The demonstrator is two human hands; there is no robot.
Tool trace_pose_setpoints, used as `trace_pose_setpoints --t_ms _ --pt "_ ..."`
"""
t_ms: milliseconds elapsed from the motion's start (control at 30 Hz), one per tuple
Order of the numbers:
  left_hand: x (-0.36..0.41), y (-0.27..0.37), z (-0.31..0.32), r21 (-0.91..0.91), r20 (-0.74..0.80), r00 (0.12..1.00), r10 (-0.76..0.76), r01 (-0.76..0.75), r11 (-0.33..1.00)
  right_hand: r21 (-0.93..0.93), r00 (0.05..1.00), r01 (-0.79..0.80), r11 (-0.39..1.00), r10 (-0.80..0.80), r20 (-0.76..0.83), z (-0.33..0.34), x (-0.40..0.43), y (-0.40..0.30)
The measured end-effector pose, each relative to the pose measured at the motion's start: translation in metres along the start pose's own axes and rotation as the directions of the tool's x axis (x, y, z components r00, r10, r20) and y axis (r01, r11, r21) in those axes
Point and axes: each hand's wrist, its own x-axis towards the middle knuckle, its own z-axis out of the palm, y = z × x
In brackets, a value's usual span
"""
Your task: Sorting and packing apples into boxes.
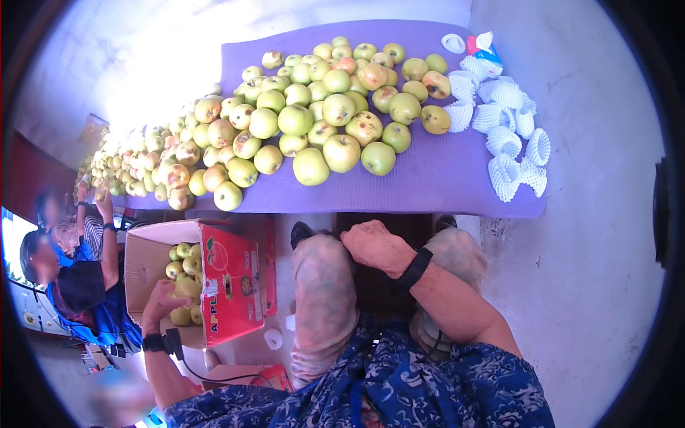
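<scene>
My left hand [163, 302] reaches into an open red cardboard apple box [233, 289], its fingers around a green apple [185, 288] at the top of the apples inside. Over my knees, my right hand [377, 247] is bent at the wrist with its fingers curled; no object shows in it, though its palm side is hidden. Each wrist wears a black band, and a cable runs from the left one. Beyond my knees, many green apples [295, 120], some blushed or with brown spots, lie piled on a purple mat [428, 182].
White foam fruit nets [503, 142] lie at the mat's right end beside a tissue pack [488, 56]. Co-workers [80, 289] sit at the far left, near the apple pile. Another red carton [273, 377] and a foam net [273, 338] are on the floor by my left leg.
</scene>
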Motion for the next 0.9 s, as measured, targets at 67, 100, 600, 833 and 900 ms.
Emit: trace_pose_setpoints --t_ms 67,100,600,833,900 --pt "-0.008 0.013 -0.011 -0.234 -0.114 0.987 0.117 -0.141 0.962 -0.004 1.000 0.019 1.000 -0.019 -0.023 0.003 -0.001 0.001" --pt "-0.015 0.024 -0.020 -0.338 -0.179 0.973 0.146 -0.200 0.920 0.018 1.000 0.020 1.000 -0.020 -0.022 0.005 0.000 0.002" --pt "0.001 0.309 0.069 0.044 -0.472 0.783 0.405 -0.437 0.898 -0.036 0.989 -0.081 0.996 0.085 0.125 -0.015 0.000 -0.001" --pt "0.062 0.332 0.119 -0.009 -0.629 0.757 0.176 -0.233 0.972 -0.059 0.993 -0.070 0.996 0.076 0.096 -0.021 -0.005 0.000" --pt "0.065 0.326 0.124 -0.013 -0.615 0.762 0.202 -0.266 0.964 -0.064 0.989 -0.055 0.996 0.063 0.131 -0.021 -0.004 0.000"
